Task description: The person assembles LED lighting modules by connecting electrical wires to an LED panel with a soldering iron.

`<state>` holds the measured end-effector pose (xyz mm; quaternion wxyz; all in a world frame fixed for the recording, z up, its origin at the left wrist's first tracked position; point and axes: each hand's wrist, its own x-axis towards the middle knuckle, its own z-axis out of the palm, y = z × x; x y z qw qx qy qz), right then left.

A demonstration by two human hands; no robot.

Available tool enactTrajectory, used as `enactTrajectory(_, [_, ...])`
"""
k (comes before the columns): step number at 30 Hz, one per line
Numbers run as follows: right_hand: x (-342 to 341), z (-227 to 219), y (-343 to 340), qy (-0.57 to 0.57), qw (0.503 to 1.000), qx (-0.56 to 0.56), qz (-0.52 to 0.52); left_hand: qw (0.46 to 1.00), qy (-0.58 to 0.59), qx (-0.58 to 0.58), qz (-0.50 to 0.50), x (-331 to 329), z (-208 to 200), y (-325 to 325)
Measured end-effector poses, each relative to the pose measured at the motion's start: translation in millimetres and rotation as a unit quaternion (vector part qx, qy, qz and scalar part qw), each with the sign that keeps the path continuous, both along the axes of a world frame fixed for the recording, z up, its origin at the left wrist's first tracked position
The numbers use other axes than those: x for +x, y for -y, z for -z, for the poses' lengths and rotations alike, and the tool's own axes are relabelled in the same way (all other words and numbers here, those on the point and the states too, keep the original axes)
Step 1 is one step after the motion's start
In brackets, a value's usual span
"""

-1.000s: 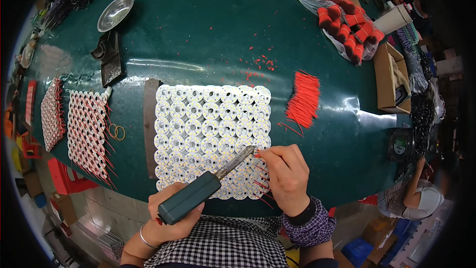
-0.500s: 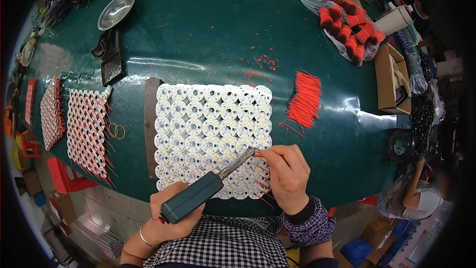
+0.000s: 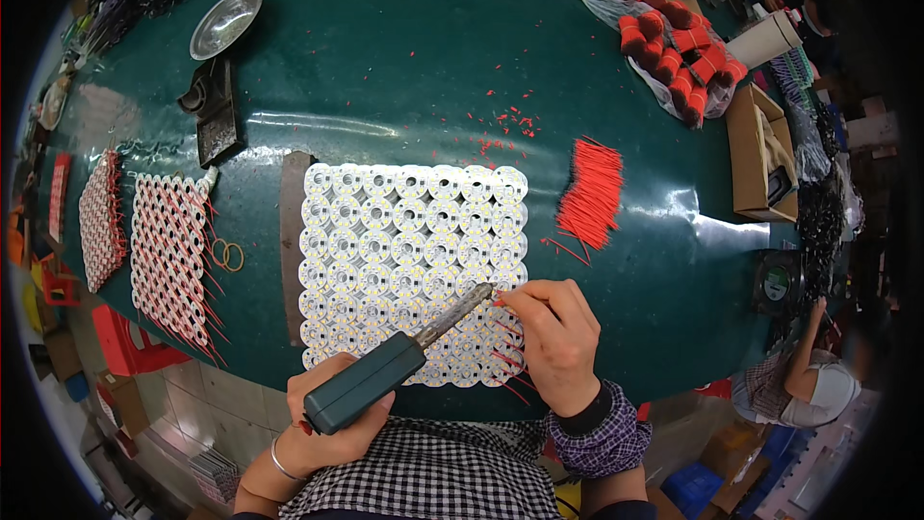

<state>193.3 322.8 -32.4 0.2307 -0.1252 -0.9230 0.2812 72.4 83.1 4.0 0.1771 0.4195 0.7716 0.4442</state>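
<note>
My left hand (image 3: pixel 358 435) is wrapped round the dark green handle of a soldering iron (image 3: pixel 371 383). Its metal tip points up and right, over the right part of a sheet of round white LED boards (image 3: pixel 393 216). My right hand (image 3: pixel 561 345) pinches a thin red wire (image 3: pixel 500 301) by the sheet's right edge, close to the tip. Whether tip and wire touch is too small to tell. Several short red wires (image 3: pixel 508 359) stick out of the boards below that spot. A bundle of loose red wires (image 3: pixel 590 195) lies right of the sheet.
A dark metal bar (image 3: pixel 295 250) borders the sheet's left side. Further left are wired boards (image 3: pixel 168 255), rubber bands (image 3: pixel 227 254), a black stand (image 3: pixel 218 114) and a metal bowl (image 3: pixel 226 23). Bagged wire bundles (image 3: pixel 680 56) and a cardboard box (image 3: pixel 756 166) stand right; another person (image 3: pixel 804 387) sits beyond.
The soldering iron has drawn back slightly to the left, with its tip a little away from my right fingers. My right hand has barely shifted and keeps its pinch.
</note>
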Motion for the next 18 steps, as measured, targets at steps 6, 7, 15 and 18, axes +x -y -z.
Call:
enactTrajectory(6, [-0.3, 4.0, -0.4, -0.018, 1.0, -0.014, -0.001, 0.999, 0.05, -0.011, -0.018, 0.1, -6.1, -3.1])
enactTrajectory(7, [-0.2, 4.9, -0.6, -0.023, 1.0, -0.014, -0.002, 0.998, 0.062, -0.014, -0.02, 0.7, -5.6, -2.3])
enactTrajectory(15, [0.7, 6.5, 1.2, -0.027, 0.999, -0.019, 0.008, 0.996, 0.081, -0.013, -0.022, -0.2, -3.6, -1.5])
enactTrajectory(18, [0.8, 6.1, 1.6, -0.023, 1.0, -0.018, 0.011, 0.996, 0.09, -0.013, -0.028, -0.1, -2.7, -1.4])
